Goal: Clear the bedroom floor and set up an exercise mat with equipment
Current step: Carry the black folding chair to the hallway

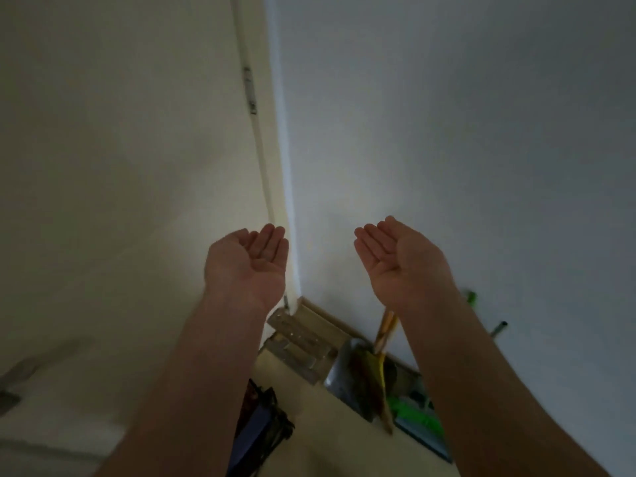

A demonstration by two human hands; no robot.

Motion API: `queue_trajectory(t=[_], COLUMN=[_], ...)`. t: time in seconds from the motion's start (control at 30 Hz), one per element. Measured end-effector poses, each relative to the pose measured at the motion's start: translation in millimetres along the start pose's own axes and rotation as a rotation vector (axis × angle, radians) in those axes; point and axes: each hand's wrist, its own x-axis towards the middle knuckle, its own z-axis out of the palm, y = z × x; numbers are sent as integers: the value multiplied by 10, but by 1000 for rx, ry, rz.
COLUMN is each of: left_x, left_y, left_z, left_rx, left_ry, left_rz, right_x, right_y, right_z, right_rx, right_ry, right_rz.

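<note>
Currently, a person is holding both bare hands up in front of a wall corner [287, 187], palms turned upward; the left hand [249, 259] is hovering just left of the corner and the right hand [399, 256] is hovering to its right, both with fingers straight and relaxed, gripping nothing. Below the corner, on the pale floor [309, 407], a metal dustpan [344, 376] is lying with a yellow-bristled broom [377, 366] leaning across it; lower and further right of the corner, a green cleaning tool [413, 414] is sitting against the wall; below and slightly left of the corner, a dark bag [261, 421] is slumping on the floor. No exercise mat or equipment is showing anywhere in view. Clearing is seemingly not yet beginning; the likely risks are lying below the corner; reaching down blind, a forearm could be knocking the broom so it slides along the wall; a foot could be catching the bag; dim, blurred light is making edges hard to judge.
</note>
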Motion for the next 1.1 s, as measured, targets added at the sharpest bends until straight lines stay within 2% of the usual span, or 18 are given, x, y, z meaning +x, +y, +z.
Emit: queue_trajectory(t=[0.13,0.33,0.6,0.87,1.1], left_x=[105,-171,-1222,-2535,-3655], left_y=[-447,-1489,-3014,-4740,-6191], left_z=[313,893,1409,1700,1869], left_rx=[83,242,478,629,734], left_ry=[-117,-273,-519,-710,-776], left_rz=[-158,-403,-629,-798,-938], right_x=[-143,-716,-1706,-2738,-3616], right_y=[-350,-989,-1674,-2444,-3141], right_z=[-387,-1168,-2416,-3875,-5146], right_rx=[82,239,472,659,772], right_ry=[184,383,528,646,764], right_rz=[-167,-410,-678,-850,-997])
